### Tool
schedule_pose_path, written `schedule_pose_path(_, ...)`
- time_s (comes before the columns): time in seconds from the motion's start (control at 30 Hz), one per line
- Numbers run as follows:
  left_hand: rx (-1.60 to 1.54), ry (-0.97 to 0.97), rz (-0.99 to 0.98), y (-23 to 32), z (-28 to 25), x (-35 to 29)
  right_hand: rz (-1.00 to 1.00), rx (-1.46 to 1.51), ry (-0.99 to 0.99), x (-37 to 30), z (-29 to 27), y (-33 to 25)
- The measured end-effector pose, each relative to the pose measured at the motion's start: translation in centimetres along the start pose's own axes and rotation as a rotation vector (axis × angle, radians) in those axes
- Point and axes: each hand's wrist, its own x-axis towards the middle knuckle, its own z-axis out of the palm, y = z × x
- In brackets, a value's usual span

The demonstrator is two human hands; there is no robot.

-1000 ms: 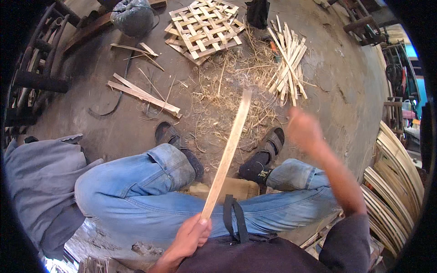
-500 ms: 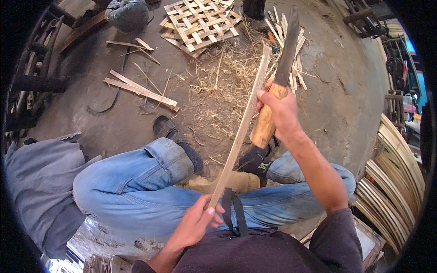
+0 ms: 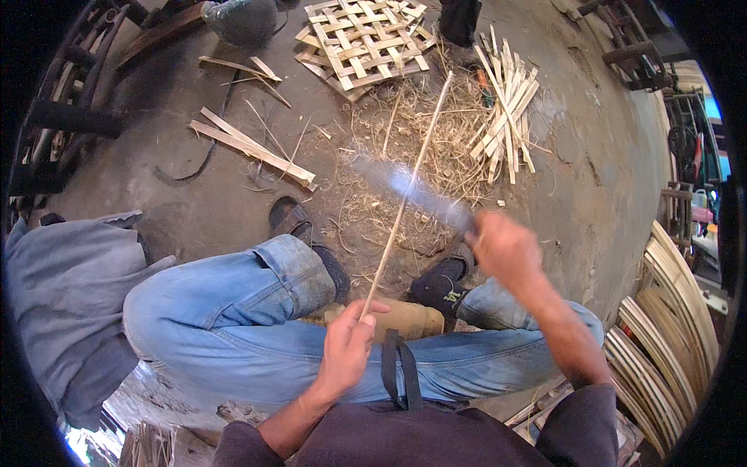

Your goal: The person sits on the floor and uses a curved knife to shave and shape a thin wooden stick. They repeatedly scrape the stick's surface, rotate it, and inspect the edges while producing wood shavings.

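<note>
My left hand [image 3: 345, 349], above my lap, is closed around the lower end of a thin bamboo strip [image 3: 395, 226]. The strip slants up and away, edge-on, over the floor shavings. In my right hand [image 3: 507, 251] is a large knife [image 3: 443, 206], its blade smeared by motion and pointing left. The blade crosses the strip's middle; whether the two touch I cannot tell. My fingers hide the knife's wooden handle. A pale wooden block [image 3: 416, 321] lies between my legs, below the strip.
Curly shavings [image 3: 373, 183] cover the floor ahead, with a pile of split strips [image 3: 506, 109] at their right. A woven slat panel [image 3: 366, 43] lies farther off. Loose strips [image 3: 249, 152] are at left, grey cloth [image 3: 74, 288] beside my knee, bent slats [image 3: 685, 288] at far right.
The knife has swung from pointing away to pointing left, across the strip. My right hand has come nearer, and the strip has turned from its broad face to its narrow edge.
</note>
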Motion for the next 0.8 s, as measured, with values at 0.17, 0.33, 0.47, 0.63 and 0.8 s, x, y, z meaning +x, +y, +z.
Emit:
schedule_pose_path(0.17,0.233,0.01,0.157,-0.5,0.0,0.2,-0.231,0.217,-0.217,-0.6,-3.5,-3.3)
schedule_pose_path(0.33,0.286,-0.007,0.084,1.0,0.3,-1.1,-0.077,-0.01,-0.211,0.3,-4.3,-1.5)
schedule_pose_path(0.47,0.35,-0.021,0.053,1.4,0.1,-2.9,-0.183,0.05,-0.217,-0.5,-5.9,-2.8)
schedule_pose_path(0.63,0.478,-0.01,0.147,0.9,-0.4,-4.5,0.211,0.092,-0.264,3.6,-7.5,2.0)
schedule_pose_path(0.8,0.626,0.1,0.207,1.0,0.9,-4.5,0.041,0.067,-0.427,1.0,-7.8,-1.0)
